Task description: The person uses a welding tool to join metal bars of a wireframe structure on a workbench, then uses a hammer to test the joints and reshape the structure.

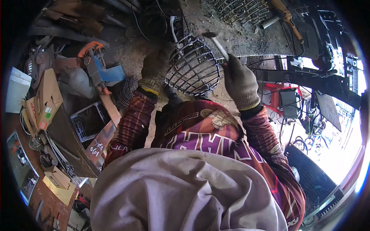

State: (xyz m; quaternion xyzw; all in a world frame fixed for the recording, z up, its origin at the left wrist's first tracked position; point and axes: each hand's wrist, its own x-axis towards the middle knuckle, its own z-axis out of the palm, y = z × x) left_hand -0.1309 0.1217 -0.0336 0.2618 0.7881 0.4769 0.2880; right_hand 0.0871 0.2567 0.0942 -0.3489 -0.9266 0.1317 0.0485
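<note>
My right hand (241,80), in a grey knit glove, is closed round the handle of a hammer (220,47). The hammer's dark head is up and to the left, above the far right rim of a round basket of welded metal bars (194,69). This open cage stands in front of my body, near the edge of a metal work surface. My left hand (155,66), in a dark soiled glove with a yellow cuff edge, is closed at the basket's left rim. Its fingertips lie in shadow.
A worn metal work surface (246,44) carries a barred grille (243,11). At left are a blue and orange clamp-like tool (102,69), a plastic crate (89,122) and torn cardboard (48,100). A red plastic stool or chair (273,101) stands at right. A cable hangs near it.
</note>
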